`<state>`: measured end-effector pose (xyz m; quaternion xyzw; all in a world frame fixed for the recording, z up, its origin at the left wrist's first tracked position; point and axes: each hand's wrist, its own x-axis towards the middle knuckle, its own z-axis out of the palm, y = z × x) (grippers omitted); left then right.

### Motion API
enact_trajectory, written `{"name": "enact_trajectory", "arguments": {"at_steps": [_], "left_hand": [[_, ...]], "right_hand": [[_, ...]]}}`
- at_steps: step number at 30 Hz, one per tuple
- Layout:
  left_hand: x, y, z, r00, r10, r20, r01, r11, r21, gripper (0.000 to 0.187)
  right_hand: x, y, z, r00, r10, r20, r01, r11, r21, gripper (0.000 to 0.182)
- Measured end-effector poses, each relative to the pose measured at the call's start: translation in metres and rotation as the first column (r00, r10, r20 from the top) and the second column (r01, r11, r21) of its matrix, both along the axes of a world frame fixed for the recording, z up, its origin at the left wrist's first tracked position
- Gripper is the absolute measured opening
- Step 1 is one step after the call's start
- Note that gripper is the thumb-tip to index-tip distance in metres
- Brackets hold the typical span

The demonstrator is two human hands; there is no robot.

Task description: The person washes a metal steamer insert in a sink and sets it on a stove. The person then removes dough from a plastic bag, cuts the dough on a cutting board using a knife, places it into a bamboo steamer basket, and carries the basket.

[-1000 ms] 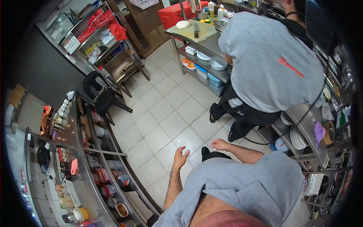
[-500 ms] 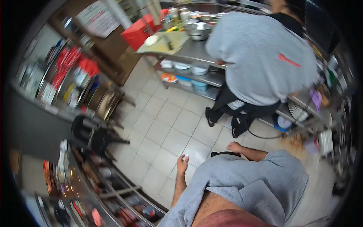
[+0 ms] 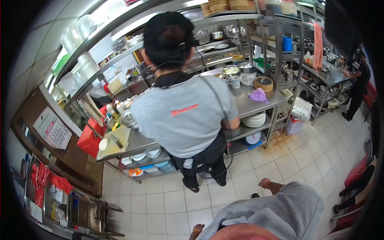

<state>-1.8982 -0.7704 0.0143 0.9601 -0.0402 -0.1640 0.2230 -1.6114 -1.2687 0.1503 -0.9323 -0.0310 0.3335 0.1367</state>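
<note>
My left hand point(image 3: 197, 229) hangs low at the bottom edge of the view, over the tiled floor. Its fingers look curled; what lies inside them, if anything, is too small to make out. My right hand point(image 3: 264, 183) is held out at my side in a loose fist, and nothing shows in it. Neither hand touches any surface. A person in a grey shirt point(image 3: 186, 110) and black cap stands in front of me, back turned, at a steel worktable point(image 3: 276, 96).
On the worktable are a cutting board point(image 3: 122, 140), a purple cloth point(image 3: 258, 95) and a bamboo steamer point(image 3: 264, 83). Stacked plates point(image 3: 254, 120) sit on its lower shelf. A rack with red bags point(image 3: 39, 182) stands left. Another person point(image 3: 358, 86) works far right.
My view has swung up and to the right, bringing the cooking line and far-right worktable into sight. The person in front stands more upright. My left hand now shows only at the bottom edge.
</note>
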Motion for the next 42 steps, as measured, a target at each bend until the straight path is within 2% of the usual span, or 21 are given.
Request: {"name": "enact_trajectory", "arguments": {"at_steps": [1, 2, 4, 6, 9, 13, 17, 20, 21, 23, 25, 26, 28, 30, 33, 37, 38, 39, 40, 41, 42], "left_hand": [[0.020, -0.011, 0.000, 0.976, 0.198, 0.086, -0.186, 0.973, -0.134, 0.044], [0.047, -0.033, 0.050, 0.723, 0.422, -0.546, -0.566, 0.815, -0.120, 0.054], [0.094, -0.087, 0.114, 0.752, 0.442, -0.489, -0.582, 0.793, -0.179, 0.056], [0.126, -0.131, 0.114, 0.742, 0.492, -0.455, -0.646, 0.706, -0.290, 0.058], [0.178, -0.175, 0.070, 0.984, 0.126, -0.126, -0.145, 0.978, -0.153, 0.059], [0.218, -0.258, 0.041, 0.855, 0.407, -0.323, -0.475, 0.863, -0.170, 0.057], [0.256, -0.281, 0.051, 0.759, 0.430, -0.490, -0.470, 0.881, 0.045, 0.053], [0.271, -0.284, 0.053, 0.893, 0.299, -0.336, -0.244, 0.949, 0.198, 0.038], [0.282, -0.280, 0.050, 0.955, 0.093, -0.283, -0.033, 0.977, 0.210, 0.033], [0.304, -0.279, 0.048, 0.924, -0.339, -0.178, 0.376, 0.892, 0.251, 0.024], [0.325, -0.287, 0.039, 0.864, -0.435, -0.253, 0.496, 0.822, 0.282, 0.024], [0.337, -0.293, 0.038, 0.875, -0.395, -0.278, 0.462, 0.852, 0.244, 0.025], [0.361, -0.300, 0.028, 0.929, -0.123, -0.349, 0.160, 0.984, 0.079, 0.028], [0.384, -0.313, 0.029, 0.894, 0.116, -0.433, -0.166, 0.983, -0.079, 0.030], [0.419, -0.336, 0.051, 0.770, 0.299, -0.564, -0.544, 0.769, -0.336, 0.033], [0.501, -0.386, 0.101, 0.735, 0.174, -0.656, -0.654, 0.438, -0.616, 0.038], [0.533, -0.403, 0.125, 0.750, 0.107, -0.652, -0.640, 0.365, -0.676, 0.039], [0.566, -0.424, 0.150, 0.780, 0.020, -0.626, -0.597, 0.324, -0.733, 0.041], [0.605, -0.447, 0.192, 0.840, -0.073, -0.538, -0.477, 0.372, -0.796, 0.042], [0.637, -0.468, 0.249, 0.936, -0.214, -0.280, -0.131, 0.526, -0.840, 0.041], [0.637, -0.483, 0.294, 0.928, -0.361, -0.092, 0.169, 0.628, -0.760, 0.041]], "right_hand": [[0.002, -0.009, 0.013, 0.988, -0.156, -0.014, 0.156, 0.986, 0.058, 0.037], [0.015, -0.023, 0.002, 0.986, -0.168, -0.008, 0.168, 0.984, 0.062, 0.037], [0.049, -0.065, -0.066, 0.977, 0.147, 0.156, -0.160, 0.985, 0.069, 0.040], [0.071, -0.098, -0.054, 0.977, 0.091, 0.195, -0.119, 0.984, 0.136, 0.040], [0.104, -0.149, -0.006, 0.979, -0.077, 0.187, 0.028, 0.967, 0.253, 0.038], [0.151, -0.211, 0.050, 0.923, -0.295, 0.247, 0.169, 0.888, 0.428, 0.031], [0.222, -0.241, 0.083, 0.882, -0.338, 0.328, 0.162, 0.872, 0.462, 0.028], [0.260, -0.232, 0.123, 0.825, -0.465, 0.322, 0.104, 0.684, 0.722, 0.029], [0.270, -0.226, 0.138, 0.833, -0.468, 0.295, 0.100, 0.652, 0.752, 0.028], [0.291, -0.214, 0.162, 0.845, -0.447, 0.293, 0.063, 0.628, 0.776, 0.026], [0.314, -0.207, 0.179, 0.859, -0.406, 0.311, 0.025, 0.641, 0.767, 0.026], [0.324, -0.204, 0.190, 0.869, -0.390, 0.303, 0.022, 0.644, 0.765, 0.027], [0.349, -0.204, 0.197, 0.845, -0.356, 0.399, -0.076, 0.659, 0.748, 0.030], [0.372, -0.208, 0.207, 0.834, -0.376, 0.404, -0.049, 0.678, 0.733, 0.030], [0.407, -0.215, 0.229, 0.774, -0.386, 0.501, -0.082, 0.724, 0.685, 0.028], [0.456, -0.218, 0.253, 0.773, -0.303, 0.558, -0.219, 0.698, 0.682, 0.020], [0.475, -0.218, 0.265, 0.764, -0.243, 0.597, -0.230, 0.763, 0.604, 0.019], [0.496, -0.213, 0.268, 0.690, -0.345, 0.636, -0.398, 0.553, 0.732, 0.024], [0.517, -0.216, 0.297, 0.619, -0.326, 0.714, -0.421, 0.630, 0.653, 0.029], [0.538, -0.219, 0.328, 0.541, -0.303, 0.784, -0.429, 0.703, 0.567, 0.035], [0.524, -0.215, 0.358, 0.696, -0.284, 0.659, -0.328, 0.691, 0.645, 0.037]]}}
